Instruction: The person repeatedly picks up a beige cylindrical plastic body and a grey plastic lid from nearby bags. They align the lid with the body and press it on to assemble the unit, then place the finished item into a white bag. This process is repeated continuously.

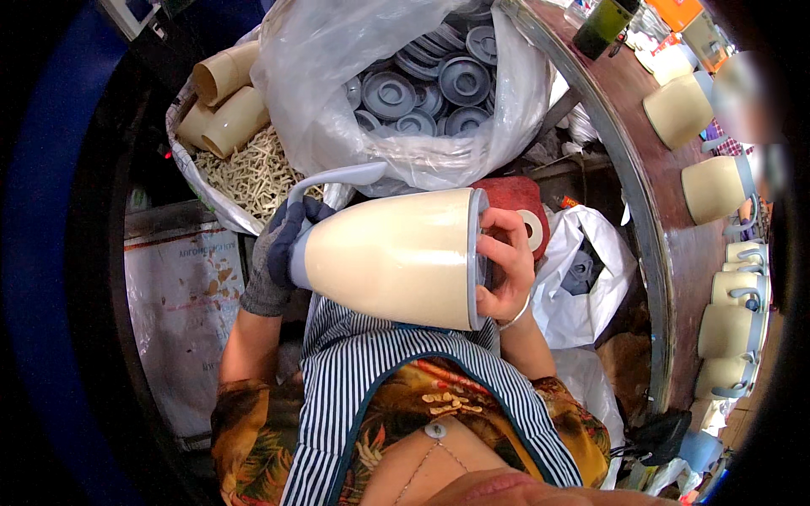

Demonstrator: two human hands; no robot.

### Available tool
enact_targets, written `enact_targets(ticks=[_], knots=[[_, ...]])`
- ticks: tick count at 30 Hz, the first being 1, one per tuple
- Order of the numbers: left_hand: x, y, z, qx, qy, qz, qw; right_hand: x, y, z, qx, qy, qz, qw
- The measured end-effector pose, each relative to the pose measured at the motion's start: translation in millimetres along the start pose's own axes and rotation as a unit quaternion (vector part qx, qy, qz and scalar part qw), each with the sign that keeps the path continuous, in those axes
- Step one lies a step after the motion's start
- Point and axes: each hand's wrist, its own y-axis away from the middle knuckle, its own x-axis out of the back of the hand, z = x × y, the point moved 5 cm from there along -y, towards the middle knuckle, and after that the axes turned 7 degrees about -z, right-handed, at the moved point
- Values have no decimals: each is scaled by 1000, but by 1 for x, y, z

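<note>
Spanning both hands, sideways above the striped apron (325,405): one cream jug (392,257), its narrow end gripped by the gloved left hand (283,253), with the bare right hand (510,266) holding the grey base (478,253) at the wide end by thumb and bent fingers. Handling, as judged: left grip firm, jug steady, right fingertips pressing evenly around the base, handle (350,175) kept clear of the bag (308,93) beyond.
</note>
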Motion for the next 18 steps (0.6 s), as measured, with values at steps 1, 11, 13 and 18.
enact_targets(ticks=[1,11,13,18], knots=[[-1,2,3,-17,-72,-6,997,1,0,-3,-7,6,-5,1000],[-9,3,3,35,-31,-85,995,-3,-4,-18,2,40,-31,999],[-6,-1,-1,-89,-211,-137,964,-4,-5,-22,-2,51,-45,998],[-13,5,-19,41,45,-90,994,-8,-15,-38,30,58,-93,994]])
